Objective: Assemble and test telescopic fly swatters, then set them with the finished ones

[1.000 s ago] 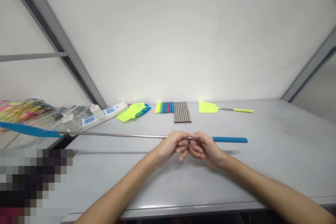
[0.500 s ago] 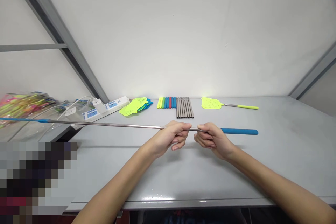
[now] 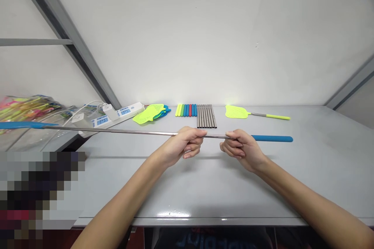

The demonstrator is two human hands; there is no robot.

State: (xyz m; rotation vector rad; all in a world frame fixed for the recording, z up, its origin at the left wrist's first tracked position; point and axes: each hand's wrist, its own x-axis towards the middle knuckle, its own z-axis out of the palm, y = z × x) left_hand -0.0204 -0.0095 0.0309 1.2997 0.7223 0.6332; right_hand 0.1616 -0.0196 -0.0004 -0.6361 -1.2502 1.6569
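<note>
A long telescopic fly swatter (image 3: 117,130) is held level above the table, its thin metal rod running across the view. Its blue handle (image 3: 273,138) points right, and part of its blue head (image 3: 20,125) shows at the left edge, the rest cut off. My left hand (image 3: 187,144) is closed on the rod, thumb on top. Further right, my right hand (image 3: 241,146) pinches the rod beside the handle. A short stretch of bare rod shows between the hands. Behind them lie several metal tubes (image 3: 207,116) and a row of coloured handle grips (image 3: 186,110).
Yellow and blue swatter heads (image 3: 149,113) are stacked on the grey table (image 3: 321,163). A yellow fly swatter (image 3: 236,112) lies at the back right. A white power strip (image 3: 117,117) with plugs sits left, near bagged colourful items (image 3: 26,113).
My hands have moved apart along the rod, left hand leftward and right hand rightward with the handle. More bare rod shows between them. The view has tilted slightly, and more of the blue head shows.
</note>
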